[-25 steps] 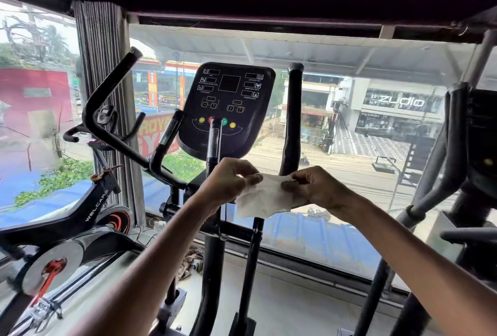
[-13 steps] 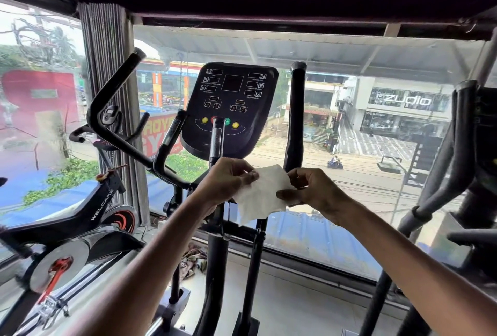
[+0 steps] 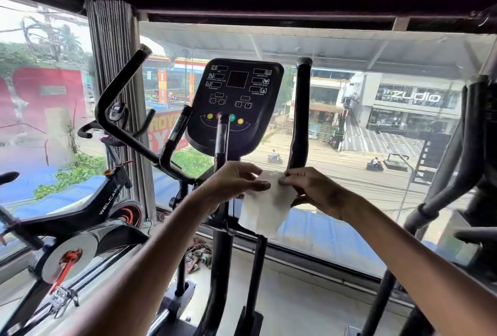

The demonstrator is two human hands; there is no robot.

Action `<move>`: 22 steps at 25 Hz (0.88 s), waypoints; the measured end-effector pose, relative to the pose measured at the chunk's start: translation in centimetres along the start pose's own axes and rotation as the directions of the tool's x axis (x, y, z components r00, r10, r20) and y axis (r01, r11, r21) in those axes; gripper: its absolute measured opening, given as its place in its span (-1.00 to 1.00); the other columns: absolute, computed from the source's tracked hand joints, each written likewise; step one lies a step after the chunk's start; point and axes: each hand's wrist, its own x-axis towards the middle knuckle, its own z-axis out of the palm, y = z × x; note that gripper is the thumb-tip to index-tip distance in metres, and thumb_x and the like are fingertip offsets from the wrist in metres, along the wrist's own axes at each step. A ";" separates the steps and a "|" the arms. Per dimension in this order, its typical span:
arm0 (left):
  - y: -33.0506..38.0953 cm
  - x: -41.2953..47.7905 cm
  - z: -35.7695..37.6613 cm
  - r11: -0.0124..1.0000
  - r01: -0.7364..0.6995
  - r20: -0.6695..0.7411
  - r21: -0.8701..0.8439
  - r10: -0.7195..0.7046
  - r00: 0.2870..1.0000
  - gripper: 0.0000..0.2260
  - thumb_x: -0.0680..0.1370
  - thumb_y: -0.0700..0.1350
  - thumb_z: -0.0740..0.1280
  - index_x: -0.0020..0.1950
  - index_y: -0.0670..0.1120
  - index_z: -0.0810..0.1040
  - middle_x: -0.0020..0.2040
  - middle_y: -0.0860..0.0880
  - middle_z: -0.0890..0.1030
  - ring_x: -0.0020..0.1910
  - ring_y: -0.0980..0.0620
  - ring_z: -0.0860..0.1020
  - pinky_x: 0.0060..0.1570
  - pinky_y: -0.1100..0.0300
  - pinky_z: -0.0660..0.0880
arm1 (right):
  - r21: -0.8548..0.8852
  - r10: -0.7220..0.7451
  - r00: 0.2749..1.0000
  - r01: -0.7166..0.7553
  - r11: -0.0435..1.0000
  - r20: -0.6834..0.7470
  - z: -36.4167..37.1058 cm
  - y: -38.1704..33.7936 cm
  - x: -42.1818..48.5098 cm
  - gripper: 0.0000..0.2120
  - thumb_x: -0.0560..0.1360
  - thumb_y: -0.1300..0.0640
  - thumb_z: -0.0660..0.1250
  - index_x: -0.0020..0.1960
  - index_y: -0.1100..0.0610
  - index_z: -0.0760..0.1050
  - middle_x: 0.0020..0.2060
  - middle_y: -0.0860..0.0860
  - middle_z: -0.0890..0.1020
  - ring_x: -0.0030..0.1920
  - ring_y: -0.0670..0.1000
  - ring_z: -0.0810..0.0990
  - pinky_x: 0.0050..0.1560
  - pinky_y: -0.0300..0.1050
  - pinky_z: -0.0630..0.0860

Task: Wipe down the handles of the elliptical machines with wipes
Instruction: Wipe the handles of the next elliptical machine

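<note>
Now you are pinching the white wipe (image 3: 265,207) with both your left hand (image 3: 232,183) and right hand (image 3: 313,191), fingers curled, in front of the elliptical's console (image 3: 236,104).

White wipe (image 3: 265,209), black handles (image 3: 301,120) and console (image 3: 236,88), yellow, red, green buttons (image 3: 210,116).

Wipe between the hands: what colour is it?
The wipe is plain white, with no pattern visible. The head view shows it best.
</note>
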 end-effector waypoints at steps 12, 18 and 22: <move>0.3 -1.0 1.3 0.866 0.040 -0.188 -0.499 -0.153 0.970 -0.75 0.60 -0.15 0.43 0.27 0.02 0.56 -0.10 -0.06 0.75 -0.22 -0.03 0.73 -0.25 0.10 0.64 | 0.436 0.038 0.986 0.036 0.899 -0.161 0.5 0.8 -0.5 -0.51 0.35 0.26 0.57 0.21 0.08 0.50 -0.13 0.04 0.67 -0.20 0.03 0.69 -0.19 -0.04 0.62; -0.5 -0.9 0.7 0.870 -0.060 -0.077 -0.489 0.025 0.997 -0.44 0.37 -0.31 0.56 0.33 -0.04 0.55 0.01 -0.16 0.75 0.01 -0.18 0.71 0.30 -0.23 0.53 | 0.263 -0.121 0.976 0.166 0.950 -0.179 -0.2 0.7 -1.0 -0.62 0.35 0.35 0.54 0.17 0.27 0.64 -0.03 0.11 0.71 -0.04 -0.01 0.70 -0.04 -0.15 0.67; -0.5 -0.3 0.8 0.973 -0.138 -0.231 -0.186 0.093 0.968 -0.65 0.42 -0.29 0.58 0.13 0.01 0.66 -0.07 -0.08 0.76 -0.02 -0.18 0.73 0.15 -0.44 0.54 | -0.150 -0.237 0.908 0.196 0.969 -0.345 -0.7 0.9 -0.9 -0.77 0.44 0.27 0.58 0.09 0.18 0.72 -0.04 0.17 0.73 -0.08 0.06 0.69 -0.01 0.02 0.69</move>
